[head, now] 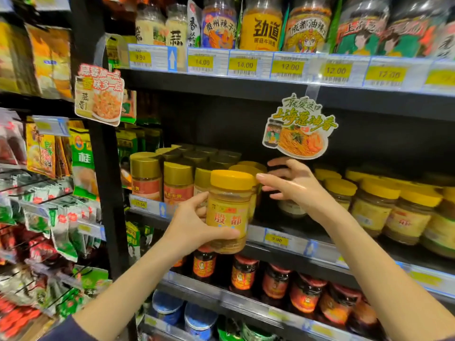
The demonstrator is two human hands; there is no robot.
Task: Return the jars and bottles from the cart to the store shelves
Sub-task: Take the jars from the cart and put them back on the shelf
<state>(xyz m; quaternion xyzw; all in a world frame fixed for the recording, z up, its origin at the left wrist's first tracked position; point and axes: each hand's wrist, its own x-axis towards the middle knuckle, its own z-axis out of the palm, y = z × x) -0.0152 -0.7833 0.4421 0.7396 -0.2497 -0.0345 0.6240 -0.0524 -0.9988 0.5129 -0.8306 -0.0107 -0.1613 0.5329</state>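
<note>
Head view, left to right. Gold-lidded jars (pixel 146 177) stand on the middle shelf (pixel 327 251) above a price tag reading 11.50 (pixel 139 204).

Left hand (pixel 194 222): fingers and thumb are curled round the lower body of the yellow-lidded jar (pixel 229 212). It is held roughly upright in the air just before the shelf edge and is not yet set down. Its label reads 殷都.

Judgement: the jar is rigid, smooth-walled and full of paste, so fairly heavy and likely slippery. It would be breakable if glass, which cannot be told. It is best held round the body, as now, not by the lid.

Right hand (pixel 293 185): fingers are spread, gripping nothing, and reach into the gap behind the jar.

The price tag below it reads 9.90 (pixel 276 240). A hanging sign (pixel 301 126) reads 上海葱油香. Similar yellow-lidded jars (pixel 376 205) stand further right.
</note>
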